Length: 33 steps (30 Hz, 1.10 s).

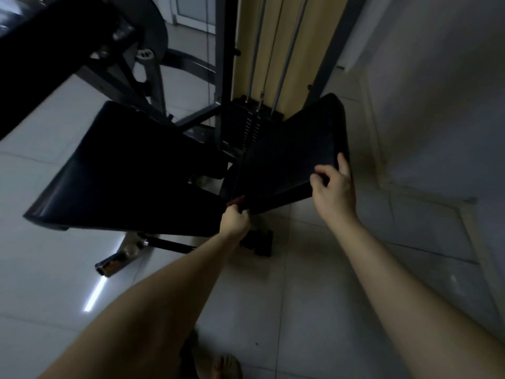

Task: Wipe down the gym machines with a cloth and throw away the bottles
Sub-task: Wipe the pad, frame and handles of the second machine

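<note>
Left grip (235, 218) clamps a reddish cloth (236, 200) against the near corner of the right pad (287, 149). Right grip (332, 188) curls over the same pad's near right edge. Tiled floor (328, 269) lies open beneath; the wall (423, 105) stands near on the right.

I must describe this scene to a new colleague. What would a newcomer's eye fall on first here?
First, the two black pads: the left pad in the middle-left, the right pad tilted beside it. Both hands hold the right pad: the left hand grips its near corner, where a reddish scrap shows, the right hand its near edge. Behind, the weight stack stands between them.
</note>
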### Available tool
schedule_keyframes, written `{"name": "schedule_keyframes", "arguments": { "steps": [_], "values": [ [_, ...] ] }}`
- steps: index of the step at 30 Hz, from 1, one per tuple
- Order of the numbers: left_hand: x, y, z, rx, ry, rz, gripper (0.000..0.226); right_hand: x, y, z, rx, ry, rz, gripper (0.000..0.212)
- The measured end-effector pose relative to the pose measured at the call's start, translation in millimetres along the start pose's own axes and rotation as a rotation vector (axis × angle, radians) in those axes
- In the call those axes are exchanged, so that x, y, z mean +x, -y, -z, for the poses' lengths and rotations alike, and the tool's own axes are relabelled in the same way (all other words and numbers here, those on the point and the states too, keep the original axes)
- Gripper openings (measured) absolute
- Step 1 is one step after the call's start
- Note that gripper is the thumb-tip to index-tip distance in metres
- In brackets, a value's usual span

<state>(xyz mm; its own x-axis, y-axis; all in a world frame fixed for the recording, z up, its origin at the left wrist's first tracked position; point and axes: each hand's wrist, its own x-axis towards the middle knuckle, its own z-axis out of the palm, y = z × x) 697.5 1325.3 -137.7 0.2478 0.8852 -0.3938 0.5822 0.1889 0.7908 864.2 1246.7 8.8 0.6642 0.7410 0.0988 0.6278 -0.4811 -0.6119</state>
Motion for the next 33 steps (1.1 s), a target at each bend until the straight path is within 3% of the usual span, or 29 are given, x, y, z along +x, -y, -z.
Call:
{"name": "schedule_keyframes", "arguments": {
  "steps": [3,6,12,15,17,20,24,28,33],
  "values": [
    [-38.8,-11.5,27.6,-0.177,-0.022,0.073,0.028,-36.3,16.7,-2.3,0.102,-0.095,0.043,0.014],
    [-76.2,-15.2,60.3,-0.266,-0.057,0.092,0.032,-62.1,28.5,-24.3,0.205,-0.046,0.152,0.013],
    [-139.0,5.1,147.8,-0.57,0.002,0.058,0.038,-121.5,73.9,-103.9,0.379,0.412,0.195,0.011],
    [-164.8,22.3,179.5,-0.786,0.032,0.084,0.033,-153.5,97.8,-123.7,0.495,0.7,0.116,0.033],
    [-179.7,39.8,197.3,-0.901,0.008,0.088,0.028,-177.5,114.4,-132.0,0.588,0.881,0.085,0.035],
    [-199.2,72.4,211.9,-0.76,-0.104,0.098,0.03,-206.7,129.9,-141.9,0.549,1.061,0.051,0.031],
    [-238.0,122.9,220.4,-0.606,-0.362,0.213,0.009,-250.4,140.1,-146.7,0.434,1.215,0.038,0.017],
    [-281.6,163.3,232.1,-0.435,-0.438,0.271,0.015,-286.8,143.9,-147.4,0.36,1.208,0.044,0.014],
    [-341.5,198.4,252.4,-0.818,-0.412,0.349,0.024,-313.0,157.9,-143.6,0.371,1.156,0.033,0.014]
  ]
}}
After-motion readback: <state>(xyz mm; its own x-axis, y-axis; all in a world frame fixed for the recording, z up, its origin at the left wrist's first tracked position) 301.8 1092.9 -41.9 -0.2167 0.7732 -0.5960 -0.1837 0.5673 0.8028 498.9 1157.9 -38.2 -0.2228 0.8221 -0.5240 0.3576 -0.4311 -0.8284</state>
